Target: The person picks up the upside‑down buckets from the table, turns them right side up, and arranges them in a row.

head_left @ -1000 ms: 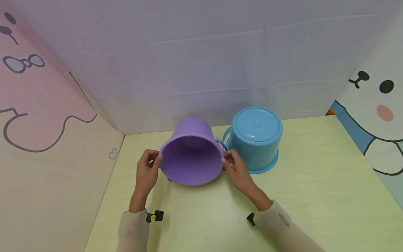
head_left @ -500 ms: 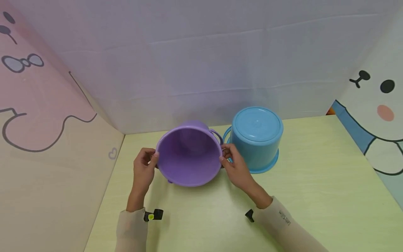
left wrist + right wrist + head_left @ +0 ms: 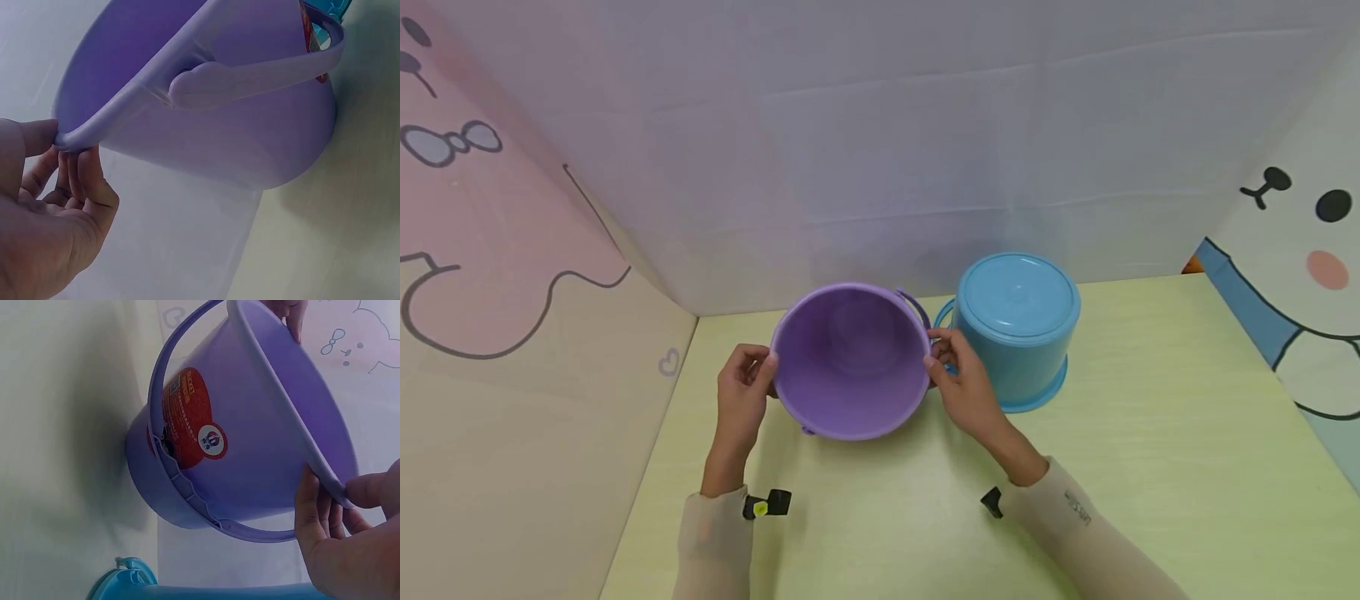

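A purple plastic bucket is tilted in the head view, its wide mouth toward me. My left hand pinches the rim on the left, thumb on the inner side and fingers beneath. On the opposite side my right hand grips the rim in the same way. The bucket's handle hangs down along its outside, by a red label in the right wrist view. Close to my right hand, a light blue bucket stands upside down on the table.
The pale yellow-green table meets a white cloth wall at the back. Printed cartoon panels rise on the left and right. The blue bucket's handle sticks out toward the purple bucket.
The purple bucket has tipped further up, so its mouth faces more upward and its outer base is now hidden. Both hands keep hold of the rim. The blue bucket has stayed put.
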Available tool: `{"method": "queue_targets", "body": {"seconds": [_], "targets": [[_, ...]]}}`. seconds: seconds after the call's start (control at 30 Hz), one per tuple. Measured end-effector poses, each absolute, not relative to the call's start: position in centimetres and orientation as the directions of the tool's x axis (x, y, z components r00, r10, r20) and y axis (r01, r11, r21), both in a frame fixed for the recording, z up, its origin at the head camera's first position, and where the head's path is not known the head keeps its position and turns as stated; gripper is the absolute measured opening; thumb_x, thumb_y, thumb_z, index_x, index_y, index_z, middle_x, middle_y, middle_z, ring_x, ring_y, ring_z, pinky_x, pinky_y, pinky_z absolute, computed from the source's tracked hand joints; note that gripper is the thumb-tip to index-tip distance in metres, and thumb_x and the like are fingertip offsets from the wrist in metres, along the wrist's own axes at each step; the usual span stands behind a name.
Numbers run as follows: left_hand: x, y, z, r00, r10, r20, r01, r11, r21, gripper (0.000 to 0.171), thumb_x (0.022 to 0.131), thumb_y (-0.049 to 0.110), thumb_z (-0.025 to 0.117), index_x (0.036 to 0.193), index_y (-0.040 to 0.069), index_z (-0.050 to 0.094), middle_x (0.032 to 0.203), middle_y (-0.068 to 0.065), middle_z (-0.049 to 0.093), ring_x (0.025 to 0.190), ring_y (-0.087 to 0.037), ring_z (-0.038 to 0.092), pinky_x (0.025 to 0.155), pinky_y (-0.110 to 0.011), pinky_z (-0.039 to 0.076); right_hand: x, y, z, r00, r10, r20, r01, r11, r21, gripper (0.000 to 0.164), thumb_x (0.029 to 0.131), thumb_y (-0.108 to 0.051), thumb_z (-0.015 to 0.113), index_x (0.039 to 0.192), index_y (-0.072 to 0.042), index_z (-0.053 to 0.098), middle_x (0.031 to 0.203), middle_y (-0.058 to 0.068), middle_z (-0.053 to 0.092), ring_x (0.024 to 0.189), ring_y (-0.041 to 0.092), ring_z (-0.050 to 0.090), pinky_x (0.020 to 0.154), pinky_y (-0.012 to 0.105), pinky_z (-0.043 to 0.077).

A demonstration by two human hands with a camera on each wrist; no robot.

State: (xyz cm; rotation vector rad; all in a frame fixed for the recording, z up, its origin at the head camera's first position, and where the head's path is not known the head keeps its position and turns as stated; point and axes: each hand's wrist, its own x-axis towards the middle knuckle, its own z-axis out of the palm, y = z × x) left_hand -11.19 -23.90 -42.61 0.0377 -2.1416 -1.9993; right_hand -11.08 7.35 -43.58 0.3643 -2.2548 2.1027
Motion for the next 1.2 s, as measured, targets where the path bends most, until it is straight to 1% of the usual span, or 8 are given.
{"method": "queue_targets", "body": {"seconds": [0.17, 0.37, 0.57, 0.73, 0.9, 0.97, 1.07, 1.2], "targets": [[-11.4, -23.9, -42.2, -0.980, -0.182, 0.086, 0.079, 0.045, 0.996, 0.006, 0.106, 0.001, 0.059, 0.108, -0.004, 0.059, 0.096, 0.001, 0.064, 0.065, -0.006, 0.063, 0.056, -0.020, 0.052, -11.1, 7.4, -43.0, -0.971, -0.179, 0.158, -0.171, 0.059, -0.984, 0.048, 0.102, 0.011, 0.054, 0.149, 0.006, 0.046, 0.112, 0.023, 0.055, 0.090, 0.021, 0.060, 0.074, 0.034, 0.063], [-11.7, -23.8, -41.7, -0.983, -0.185, 0.006, 0.006, 0.004, 1.000, 0.005, 0.109, 0.006, 0.057, 0.108, 0.003, 0.060, 0.098, -0.001, 0.062, 0.068, -0.007, 0.061, 0.055, -0.020, 0.050, -11.7, 7.6, -42.3, -0.966, -0.204, 0.159, -0.167, 0.021, -0.986, 0.046, 0.105, 0.007, 0.053, 0.150, 0.010, 0.044, 0.112, 0.024, 0.054, 0.087, 0.016, 0.062, 0.073, 0.027, 0.061], [-12.4, -23.8, -41.5, -0.981, -0.184, -0.061, -0.051, -0.063, 0.997, 0.006, 0.110, 0.010, 0.055, 0.106, 0.007, 0.059, 0.091, 0.002, 0.060, 0.071, -0.009, 0.056, 0.054, -0.020, 0.049, -12.6, 7.5, -41.9, -0.970, -0.202, 0.138, -0.137, -0.020, -0.990, 0.043, 0.108, 0.003, 0.052, 0.150, 0.011, 0.045, 0.113, 0.025, 0.054, 0.085, 0.016, 0.067, 0.074, 0.029, 0.063], [-13.3, -23.8, -41.4, -0.977, -0.182, -0.108, -0.080, -0.155, 0.985, 0.009, 0.110, 0.012, 0.056, 0.107, 0.004, 0.058, 0.087, 0.003, 0.060, 0.071, -0.008, 0.060, 0.055, -0.020, 0.051, -13.6, 7.0, -41.6, -0.978, -0.174, 0.117, -0.117, -0.013, -0.993, 0.041, 0.109, 0.001, 0.052, 0.149, 0.008, 0.048, 0.112, 0.021, 0.054, 0.082, 0.020, 0.067, 0.072, 0.029, 0.063], [-14.0, -23.9, -41.5, -0.967, -0.190, -0.171, -0.125, -0.230, 0.965, 0.012, 0.110, 0.015, 0.059, 0.109, 0.004, 0.059, 0.088, 0.003, 0.061, 0.073, -0.007, 0.061, 0.059, -0.021, 0.052, -14.7, 6.3, -41.4, -0.983, -0.149, 0.104, -0.108, 0.022, -0.994, 0.039, 0.109, 0.001, 0.052, 0.147, 0.008, 0.051, 0.112, 0.020, 0.055, 0.082, 0.017, 0.064, 0.069, 0.024, 0.060], [-14.3, -24.0, -41.6, -0.963, -0.191, -0.192, -0.141, -0.252, 0.958, 0.009, 0.110, 0.015, 0.058, 0.105, 0.009, 0.062, 0.089, 0.004, 0.062, 0.075, -0.007, 0.061, 0.061, -0.021, 0.052, -15.1, 6.1, -41.2, -0.985, -0.142, 0.099, -0.106, 0.040, -0.994, 0.038, 0.109, 0.000, 0.052, 0.146, 0.008, 0.052, 0.113, 0.021, 0.055, 0.083, 0.015, 0.062, 0.068, 0.023, 0.058], [-14.8, -24.1, -41.6, -0.957, -0.190, -0.218, -0.159, -0.283, 0.946, 0.016, 0.110, 0.014, 0.056, 0.096, 0.015, 0.064, 0.089, 0.004, 0.064, 0.076, -0.008, 0.062, 0.062, -0.021, 0.052, -15.7, 5.8, -41.0, -0.988, -0.130, 0.082, -0.090, 0.051, -0.995, 0.037, 0.109, -0.001, 0.051, 0.145, 0.008, 0.053, 0.114, 0.020, 0.055, 0.083, 0.015, 0.060, 0.067, 0.022, 0.055], [-15.2, -24.2, -41.6, -0.948, -0.194, -0.252, -0.182, -0.320, 0.930, 0.021, 0.111, 0.014, 0.055, 0.091, 0.017, 0.063, 0.092, 0.003, 0.063, 0.077, -0.009, 0.063, 0.061, -0.021, 0.051, -16.6, 5.4, -41.0, -0.991, -0.120, 0.059, -0.067, 0.060, -0.996, 0.037, 0.110, -0.002, 0.051, 0.146, 0.008, 0.053, 0.114, 0.019, 0.055, 0.081, 0.014, 0.057, 0.067, 0.023, 0.053]]}}
